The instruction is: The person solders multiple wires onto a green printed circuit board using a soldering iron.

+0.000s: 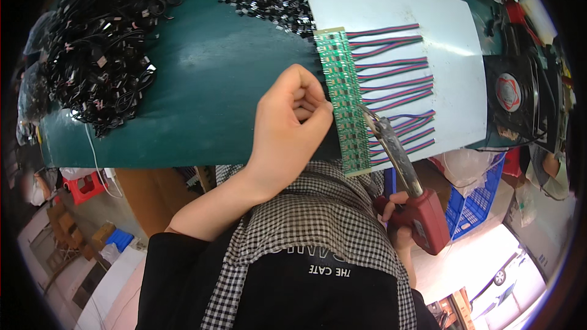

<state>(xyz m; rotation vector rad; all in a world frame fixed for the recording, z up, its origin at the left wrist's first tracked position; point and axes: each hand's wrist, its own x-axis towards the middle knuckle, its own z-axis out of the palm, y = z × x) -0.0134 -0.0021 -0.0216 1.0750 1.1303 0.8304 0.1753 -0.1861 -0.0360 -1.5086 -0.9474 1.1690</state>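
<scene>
Left hand curled into a loose fist, fingertips pinched at the green circuit strip, right hand clenched round a red soldering iron, tip on the strip, coloured wires fanned right over white sheet, black cables far left.

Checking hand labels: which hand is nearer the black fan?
Right. The right hand grips the red soldering iron below-left of the black fan; the left hand is farther left, at the green circuit strip.
</scene>
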